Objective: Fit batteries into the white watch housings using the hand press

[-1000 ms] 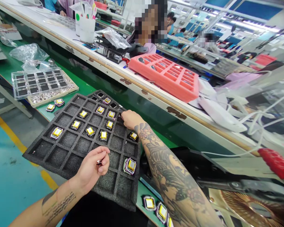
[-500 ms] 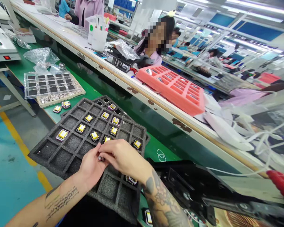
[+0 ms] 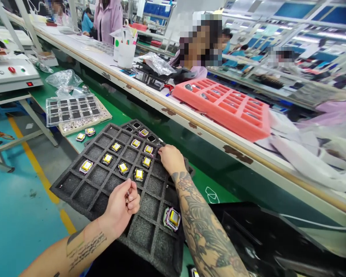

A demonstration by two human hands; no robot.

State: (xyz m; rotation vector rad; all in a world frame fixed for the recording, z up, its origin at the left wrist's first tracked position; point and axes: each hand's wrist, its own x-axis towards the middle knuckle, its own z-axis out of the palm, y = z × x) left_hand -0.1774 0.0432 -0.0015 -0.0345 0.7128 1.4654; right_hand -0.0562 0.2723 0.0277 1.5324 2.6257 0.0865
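Note:
A dark grey foam tray [image 3: 75, 181] with square compartments lies below my hands. Several small electronic modules with yellow-edged batteries [image 3: 123, 167] sit in its compartments, and a larger one [image 3: 172, 218] rests near the right side. My left hand [image 3: 123, 206] hovers above the tray's middle with its fingers curled; a small bit shows between them, too hidden to name. Over the far right part of the tray is my right hand [image 3: 172, 158], thumb and fingers pinched together near the rim. What it holds, if anything, is hidden.
Behind the foam tray lies a second dark tray [image 3: 137, 125]. A clear plastic tray [image 3: 72, 109] rests on a beige box [image 3: 103, 115] at left, near two loose modules [image 3: 85, 134]. A red foam tray [image 3: 222, 107] stands on the raised shelf, where a co-worker sits opposite.
My hands were together over the tray; the right one has moved away to the far right rim. My left hand stays near the middle, still curled. The view has shifted left.

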